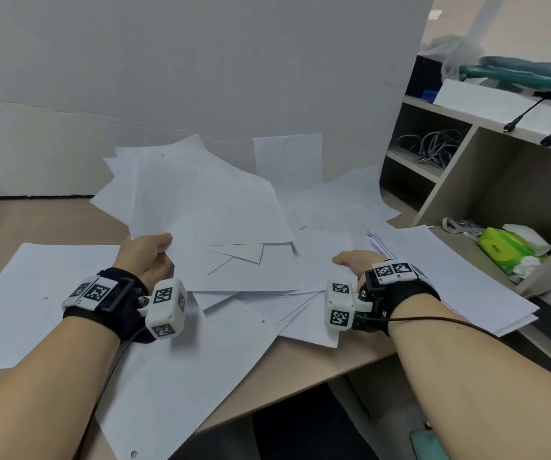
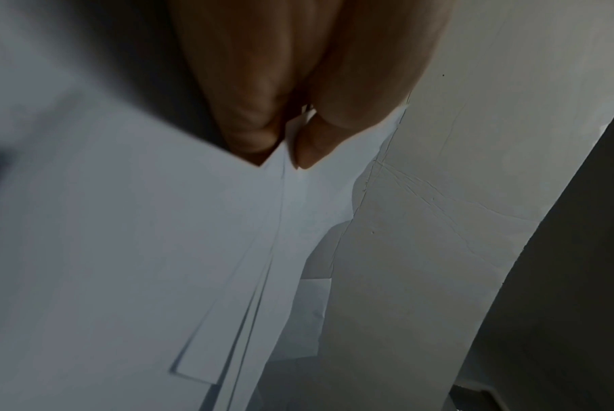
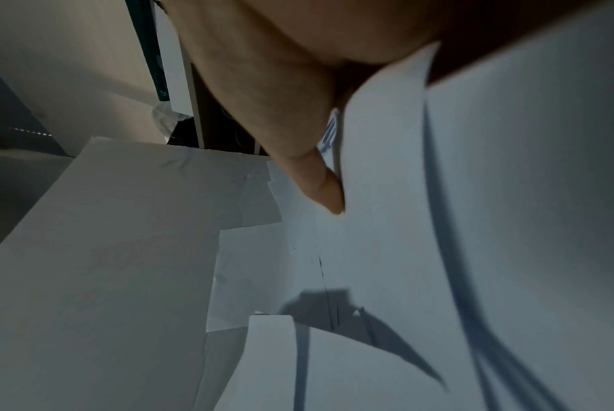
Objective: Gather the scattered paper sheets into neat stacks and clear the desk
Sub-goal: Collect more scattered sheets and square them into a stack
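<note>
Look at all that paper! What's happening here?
A person is tidying a messy desk covered in white sheets. Their left hand pinches the corner of a fanned, raised bunch of sheets. Their right hand grips the edge of another sheet in the middle pile. A tidier stack lies on the right, and many loose sheets are not yet gathered.

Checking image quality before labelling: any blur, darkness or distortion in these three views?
Head view: evenly lit and sharp, wide-angle bending at the shelf unit. Left wrist view: dim, the left hand close and soft, near corner blurred dark. Right wrist view: dim, the right hand soft, streaky shadows across the paper sheets.
</note>
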### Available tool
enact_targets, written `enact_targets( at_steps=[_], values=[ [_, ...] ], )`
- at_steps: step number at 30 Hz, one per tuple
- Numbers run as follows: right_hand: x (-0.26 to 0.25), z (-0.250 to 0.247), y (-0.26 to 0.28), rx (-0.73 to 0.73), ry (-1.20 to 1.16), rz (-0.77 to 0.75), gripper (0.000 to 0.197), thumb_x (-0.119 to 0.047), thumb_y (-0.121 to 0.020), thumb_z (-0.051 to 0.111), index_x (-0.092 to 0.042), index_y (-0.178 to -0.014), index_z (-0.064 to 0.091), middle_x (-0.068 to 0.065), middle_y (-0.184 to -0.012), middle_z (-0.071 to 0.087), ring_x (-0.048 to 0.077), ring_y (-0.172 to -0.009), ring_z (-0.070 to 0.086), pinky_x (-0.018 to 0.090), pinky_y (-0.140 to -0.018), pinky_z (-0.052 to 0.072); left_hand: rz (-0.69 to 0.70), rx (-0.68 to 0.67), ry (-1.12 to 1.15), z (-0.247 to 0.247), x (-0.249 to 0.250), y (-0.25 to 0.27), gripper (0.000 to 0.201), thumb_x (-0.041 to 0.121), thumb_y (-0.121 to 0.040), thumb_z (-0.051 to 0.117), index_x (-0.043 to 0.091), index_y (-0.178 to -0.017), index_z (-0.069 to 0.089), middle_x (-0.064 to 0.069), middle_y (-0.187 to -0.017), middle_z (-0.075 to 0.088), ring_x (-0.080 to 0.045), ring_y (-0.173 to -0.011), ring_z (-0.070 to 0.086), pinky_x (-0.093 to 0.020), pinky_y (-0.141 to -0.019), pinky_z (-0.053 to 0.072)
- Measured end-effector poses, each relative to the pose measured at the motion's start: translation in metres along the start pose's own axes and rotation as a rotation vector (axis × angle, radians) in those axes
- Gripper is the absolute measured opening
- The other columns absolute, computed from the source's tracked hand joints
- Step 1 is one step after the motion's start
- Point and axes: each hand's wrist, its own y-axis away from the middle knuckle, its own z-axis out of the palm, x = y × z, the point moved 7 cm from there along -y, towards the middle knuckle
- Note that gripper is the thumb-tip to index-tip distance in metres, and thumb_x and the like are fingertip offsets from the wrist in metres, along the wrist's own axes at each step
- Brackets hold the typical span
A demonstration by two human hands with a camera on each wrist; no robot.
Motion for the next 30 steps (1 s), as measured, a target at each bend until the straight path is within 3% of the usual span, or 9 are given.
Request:
enact_targets(
  at_steps=[3,6,8,13,16,19,21,26,30],
  values=[
    [-0.003,0.008,0.026,-0.027,-0.007,-0.028,0.016,-0.031,-0.091,0.065,-0.018,-0.092,0.056,0.01,-0.118,0.054,0.031,-0.107,0.057,0.041,-0.095,0.052,-0.033,-0.021,0.038,0.004,-0.004,0.001,0.029,-0.01,-0.1,0.045,0.001,-0.126,0.054,0.002,-0.112,0.07,-0.012,-0.05,0.069,-0.021,-0.045,0.053],
    [-0.018,0.006,0.05,0.083,0.016,-0.109,0.025,-0.032,-0.097,0.059,-0.021,-0.076,0.049,0.008,-0.102,0.057,0.027,-0.094,0.056,0.039,-0.089,0.052,-0.03,-0.025,0.016,0.004,-0.006,-0.003,0.041,-0.014,-0.098,0.045,0.0,-0.137,0.049,-0.007,-0.098,0.073,-0.018,-0.062,0.075,-0.027,-0.048,0.057],
    [-0.039,0.0,0.064,0.195,0.087,-0.204,0.033,-0.03,-0.097,0.058,-0.02,-0.069,0.043,0.004,-0.082,0.053,0.025,-0.087,0.051,0.035,-0.083,0.049,-0.03,-0.027,-0.017,0.002,-0.007,-0.005,0.042,-0.015,-0.097,0.045,0.002,-0.136,0.05,-0.007,-0.112,0.069,-0.018,-0.066,0.075,-0.029,-0.051,0.059],
    [-0.1,-0.009,0.099,0.384,0.123,-0.467,0.027,-0.013,-0.095,0.051,-0.01,-0.069,0.044,0.005,-0.068,0.046,0.026,-0.075,0.044,0.03,-0.065,0.035,-0.07,-0.046,-0.047,0.0,-0.013,-0.007,0.035,-0.011,-0.098,0.044,0.001,-0.129,0.055,-0.014,-0.103,0.074,-0.028,-0.087,0.076,-0.046,-0.084,0.06],
    [-0.136,-0.016,0.126,0.5,0.278,-0.584,0.017,-0.012,-0.099,0.044,-0.004,-0.096,0.059,0.013,-0.093,0.054,0.03,-0.086,0.051,0.031,-0.073,0.04,-0.086,-0.033,-0.073,-0.002,-0.016,-0.005,0.035,-0.012,-0.096,0.046,-0.001,-0.128,0.054,-0.016,-0.101,0.072,-0.029,-0.086,0.075,-0.043,-0.069,0.062],
    [-0.165,-0.021,0.149,0.587,0.314,-0.729,0.027,-0.007,-0.1,0.041,-0.009,-0.073,0.044,0.007,-0.078,0.047,0.029,-0.071,0.048,0.028,-0.061,0.036,-0.081,-0.088,-0.061,0.01,-0.019,0.004,0.035,-0.014,-0.097,0.043,0.012,-0.12,0.052,-0.005,-0.059,0.064,-0.016,-0.053,0.068,-0.036,-0.061,0.062],
    [-0.18,-0.025,0.161,0.65,0.319,-0.796,0.036,-0.009,-0.1,0.039,-0.015,-0.065,0.032,0.002,-0.068,0.038,0.019,-0.058,0.037,0.03,-0.05,0.024,-0.056,-0.072,-0.076,0.014,-0.019,0.015,0.051,-0.014,-0.098,0.042,0.02,-0.136,0.04,0.001,-0.047,0.052,-0.01,-0.039,0.057,-0.034,-0.075,0.058],
    [-0.206,-0.023,0.177,0.682,0.292,-0.941,0.041,-0.016,-0.103,0.038,-0.018,-0.063,0.029,-0.002,-0.065,0.036,0.026,-0.069,0.037,0.03,-0.063,0.024,-0.094,-0.129,-0.153,0.012,-0.023,0.005,0.026,-0.019,-0.094,0.038,0.002,-0.097,0.053,-0.006,-0.058,0.066,-0.022,-0.056,0.07,-0.037,-0.053,0.059],
    [-0.218,-0.027,0.191,0.751,0.216,-1.104,0.037,-0.016,-0.103,0.039,-0.015,-0.066,0.038,-0.004,-0.062,0.036,0.026,-0.073,0.037,0.028,-0.06,0.018,-0.093,-0.153,-0.207,0.012,-0.024,0.006,0.025,-0.018,-0.094,0.039,0.001,-0.09,0.054,-0.008,-0.06,0.068,-0.023,-0.057,0.071,-0.037,-0.049,0.057]
  ],
)
